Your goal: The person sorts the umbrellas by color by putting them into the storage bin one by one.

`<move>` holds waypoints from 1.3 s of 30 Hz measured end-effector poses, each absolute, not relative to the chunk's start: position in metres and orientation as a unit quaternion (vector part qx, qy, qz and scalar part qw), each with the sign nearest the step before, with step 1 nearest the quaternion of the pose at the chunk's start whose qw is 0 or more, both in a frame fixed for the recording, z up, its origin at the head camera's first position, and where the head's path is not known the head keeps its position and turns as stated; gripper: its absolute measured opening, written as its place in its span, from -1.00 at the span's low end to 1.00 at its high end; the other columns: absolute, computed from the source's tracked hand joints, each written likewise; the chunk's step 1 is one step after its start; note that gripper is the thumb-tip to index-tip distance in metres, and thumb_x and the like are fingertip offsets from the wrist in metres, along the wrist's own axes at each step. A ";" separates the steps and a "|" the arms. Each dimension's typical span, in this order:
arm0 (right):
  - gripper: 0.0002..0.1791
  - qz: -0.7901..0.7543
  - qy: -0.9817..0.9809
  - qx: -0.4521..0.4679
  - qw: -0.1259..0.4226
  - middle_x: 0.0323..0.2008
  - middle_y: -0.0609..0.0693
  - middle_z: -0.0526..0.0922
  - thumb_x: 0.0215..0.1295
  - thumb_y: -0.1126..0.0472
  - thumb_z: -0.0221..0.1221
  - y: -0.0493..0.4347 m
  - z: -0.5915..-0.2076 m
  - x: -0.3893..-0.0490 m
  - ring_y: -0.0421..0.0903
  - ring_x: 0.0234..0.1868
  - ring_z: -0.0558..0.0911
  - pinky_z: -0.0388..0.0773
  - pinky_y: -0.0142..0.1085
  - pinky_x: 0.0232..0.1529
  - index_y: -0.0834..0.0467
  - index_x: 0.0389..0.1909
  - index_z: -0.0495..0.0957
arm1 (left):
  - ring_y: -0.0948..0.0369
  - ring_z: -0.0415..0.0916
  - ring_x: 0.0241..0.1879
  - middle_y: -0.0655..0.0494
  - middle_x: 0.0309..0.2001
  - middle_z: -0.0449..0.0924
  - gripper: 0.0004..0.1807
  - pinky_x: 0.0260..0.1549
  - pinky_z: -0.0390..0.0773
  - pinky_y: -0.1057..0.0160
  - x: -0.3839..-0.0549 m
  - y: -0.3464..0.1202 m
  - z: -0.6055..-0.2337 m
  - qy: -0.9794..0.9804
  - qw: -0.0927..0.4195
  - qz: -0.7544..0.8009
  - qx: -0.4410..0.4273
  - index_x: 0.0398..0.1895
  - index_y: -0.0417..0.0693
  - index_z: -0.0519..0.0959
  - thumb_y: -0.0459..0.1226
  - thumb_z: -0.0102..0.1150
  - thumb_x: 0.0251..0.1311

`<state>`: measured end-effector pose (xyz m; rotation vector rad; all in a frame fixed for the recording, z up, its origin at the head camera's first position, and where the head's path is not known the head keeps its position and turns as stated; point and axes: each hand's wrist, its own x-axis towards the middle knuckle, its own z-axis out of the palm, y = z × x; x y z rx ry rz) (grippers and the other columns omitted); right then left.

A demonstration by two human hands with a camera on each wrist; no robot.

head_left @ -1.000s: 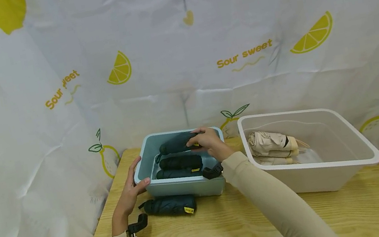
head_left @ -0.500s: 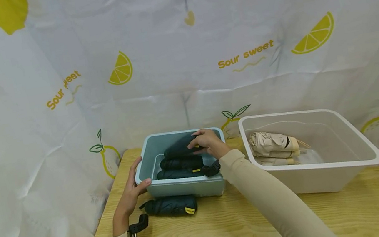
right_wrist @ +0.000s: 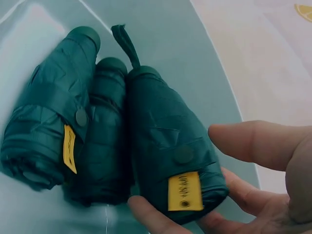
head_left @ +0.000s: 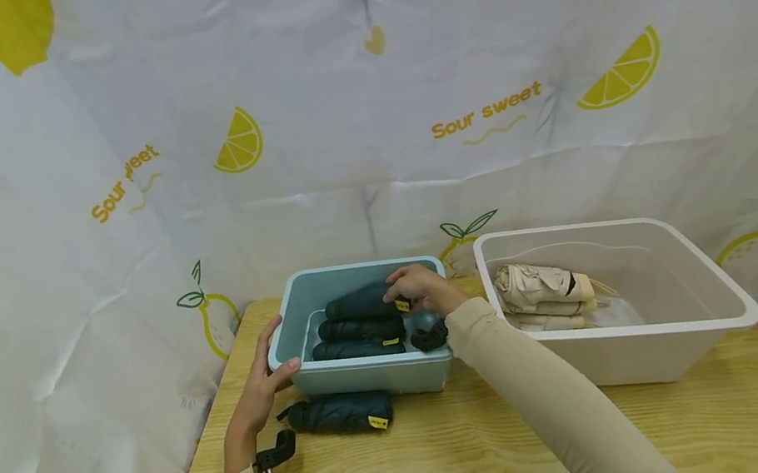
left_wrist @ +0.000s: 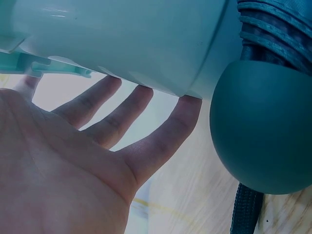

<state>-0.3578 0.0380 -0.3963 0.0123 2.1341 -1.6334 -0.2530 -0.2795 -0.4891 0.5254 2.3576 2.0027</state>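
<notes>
Inside the light blue bin (head_left: pixel 373 373) several dark green folded umbrellas lie side by side. The back folded umbrella (right_wrist: pixel 168 131), with a yellow tag, is held at its tagged end by my right hand (head_left: pixel 421 290), thumb on one side and fingers at the other. Beside it lie a middle umbrella (right_wrist: pixel 105 131) and a front umbrella (right_wrist: pixel 46 112). My left hand (head_left: pixel 260 384) rests on the bin's left front corner, its thumb at the rim; straight fingers (left_wrist: pixel 165 126) touch the outer wall in the left wrist view. Another dark folded umbrella (head_left: pixel 340 414) lies on the table before the bin.
To the right stands a larger white bin (head_left: pixel 642 349) with beige folded umbrellas (head_left: pixel 540 288) at its left end. Both bins stand on a wooden table (head_left: pixel 479 456). A lemon-printed sheet (head_left: pixel 345 217) hangs behind and at the sides.
My right hand has lowered the back umbrella and brought it toward the front, against the middle one. My left hand stays on the bin's corner.
</notes>
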 end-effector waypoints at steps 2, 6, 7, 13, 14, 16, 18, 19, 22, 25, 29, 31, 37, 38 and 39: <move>-0.43 -0.584 0.779 0.003 0.228 0.47 0.26 0.27 0.40 0.36 0.21 0.039 -0.398 -0.358 0.24 0.49 0.27 0.46 0.16 0.30 0.27 0.41 0.37 | -0.40 0.19 0.38 -0.29 0.59 -0.15 -0.13 0.05 0.54 -0.12 -0.252 -0.280 -0.490 0.753 0.003 0.637 0.164 0.68 0.27 -0.20 -0.25 0.01 0.47; -0.43 -0.577 0.783 0.002 0.233 0.51 0.25 0.22 0.42 0.33 0.20 0.042 -0.400 -0.359 0.25 0.52 0.23 0.43 0.18 0.33 0.25 0.42 0.36 | -0.42 0.19 0.39 -0.28 0.60 -0.19 -0.14 0.05 0.54 -0.15 -0.251 -0.281 -0.492 0.756 0.003 0.634 0.163 0.68 0.24 -0.21 -0.25 0.00 0.47; -0.43 -0.577 0.783 0.002 0.235 0.51 0.25 0.21 0.42 0.32 0.20 0.042 -0.399 -0.358 0.25 0.52 0.23 0.42 0.18 0.34 0.25 0.42 0.36 | -0.42 0.19 0.39 -0.27 0.61 -0.19 -0.14 0.05 0.54 -0.15 -0.252 -0.281 -0.492 0.756 0.003 0.634 0.162 0.68 0.25 -0.20 -0.25 0.00 0.47; -0.39 -0.564 0.789 -0.007 0.241 0.51 0.22 0.24 0.42 0.24 0.21 0.045 -0.393 -0.354 0.27 0.52 0.23 0.40 0.18 0.34 0.23 0.45 0.33 | -0.42 0.17 0.38 -0.28 0.59 -0.18 -0.14 0.04 0.54 -0.16 -0.252 -0.281 -0.492 0.754 -0.002 0.635 0.167 0.68 0.25 -0.21 -0.25 -0.01 0.47; -0.38 -0.564 0.790 -0.011 0.241 0.51 0.22 0.24 0.43 0.23 0.20 0.045 -0.392 -0.354 0.27 0.52 0.23 0.39 0.18 0.35 0.23 0.46 0.32 | -0.42 0.17 0.38 -0.29 0.59 -0.17 -0.13 0.04 0.54 -0.16 -0.252 -0.281 -0.492 0.754 -0.002 0.635 0.168 0.68 0.25 -0.22 -0.25 -0.01 0.47; -0.38 -0.562 0.791 -0.018 0.240 0.52 0.21 0.23 0.44 0.21 0.20 0.046 -0.390 -0.351 0.26 0.54 0.20 0.33 0.18 0.40 0.23 0.47 0.31 | -0.42 0.16 0.38 -0.29 0.59 -0.16 -0.14 0.04 0.54 -0.17 -0.252 -0.281 -0.492 0.754 -0.003 0.635 0.168 0.68 0.24 -0.22 -0.25 -0.01 0.47; -0.38 -0.561 0.793 -0.032 0.236 0.52 0.21 0.23 0.46 0.20 0.17 0.047 -0.387 -0.349 0.24 0.56 0.17 0.24 0.19 0.45 0.23 0.48 0.29 | -0.42 0.17 0.38 -0.29 0.59 -0.15 -0.14 0.05 0.54 -0.18 -0.252 -0.281 -0.492 0.754 -0.003 0.635 0.168 0.68 0.24 -0.22 -0.25 -0.01 0.47; -0.38 -0.560 0.793 -0.039 0.235 0.52 0.21 0.23 0.47 0.19 0.16 0.047 -0.386 -0.348 0.24 0.56 0.16 0.19 0.18 0.48 0.23 0.48 0.28 | -0.42 0.17 0.39 -0.29 0.59 -0.15 -0.14 0.05 0.53 -0.18 -0.253 -0.281 -0.492 0.754 -0.003 0.635 0.167 0.68 0.24 -0.22 -0.24 -0.01 0.47; -0.40 -0.549 0.802 -0.064 0.225 0.53 0.20 0.23 0.49 0.17 0.14 0.047 -0.380 -0.342 0.23 0.57 0.16 0.11 0.17 0.53 0.20 0.48 0.28 | -0.42 0.17 0.38 -0.29 0.59 -0.15 -0.14 0.05 0.54 -0.18 -0.252 -0.281 -0.492 0.755 -0.004 0.634 0.167 0.68 0.23 -0.22 -0.24 -0.01 0.47; -0.43 -0.544 0.808 -0.090 0.209 0.52 0.21 0.25 0.50 0.17 0.14 0.046 -0.374 -0.335 0.23 0.54 0.22 0.14 0.16 0.51 0.18 0.45 0.31 | -0.41 0.17 0.38 -0.29 0.58 -0.14 -0.14 0.05 0.54 -0.17 -0.252 -0.281 -0.492 0.755 -0.003 0.635 0.166 0.68 0.24 -0.21 -0.25 -0.01 0.47; -0.52 -0.532 0.818 -0.135 0.174 0.46 0.21 0.34 0.49 0.19 0.15 0.041 -0.366 -0.321 0.21 0.46 0.34 0.28 0.14 0.44 0.18 0.37 0.40 | -0.41 0.17 0.39 -0.29 0.58 -0.13 -0.14 0.05 0.54 -0.17 -0.252 -0.281 -0.492 0.756 -0.003 0.634 0.163 0.68 0.28 -0.20 -0.24 0.00 0.47; -0.55 -0.523 0.822 -0.162 0.158 0.40 0.19 0.42 0.50 0.18 0.16 0.039 -0.363 -0.312 0.18 0.40 0.41 0.35 0.11 0.39 0.17 0.33 0.45 | -0.41 0.18 0.38 -0.29 0.58 -0.12 -0.14 0.05 0.54 -0.17 -0.252 -0.281 -0.491 0.756 -0.003 0.634 0.164 0.68 0.29 -0.19 -0.23 0.01 0.46; -0.68 -0.489 0.816 -0.290 0.108 0.17 0.15 0.59 0.49 0.19 0.19 0.039 -0.363 -0.278 0.08 0.15 0.62 0.58 -0.11 0.13 0.14 0.18 0.54 | -0.40 0.17 0.37 -0.32 0.56 -0.11 -0.14 0.04 0.53 -0.18 -0.254 -0.280 -0.490 0.753 -0.002 0.637 0.169 0.68 0.27 -0.19 -0.24 0.01 0.46; -0.71 -0.481 0.815 -0.310 0.096 0.14 0.13 0.61 0.48 0.19 0.19 0.039 -0.364 -0.272 0.06 0.11 0.64 0.60 -0.14 0.10 0.13 0.16 0.55 | -0.40 0.17 0.37 -0.32 0.56 -0.12 -0.14 0.04 0.54 -0.17 -0.254 -0.280 -0.490 0.752 -0.002 0.637 0.170 0.68 0.26 -0.19 -0.25 0.01 0.46; -0.72 -0.475 0.811 -0.330 0.085 0.12 0.12 0.62 0.48 0.20 0.19 0.040 -0.367 -0.267 0.05 0.09 0.65 0.61 -0.16 0.08 0.13 0.14 0.55 | -0.41 0.17 0.37 -0.32 0.56 -0.12 -0.14 0.04 0.54 -0.17 -0.254 -0.280 -0.490 0.751 -0.002 0.638 0.171 0.68 0.26 -0.19 -0.25 0.01 0.46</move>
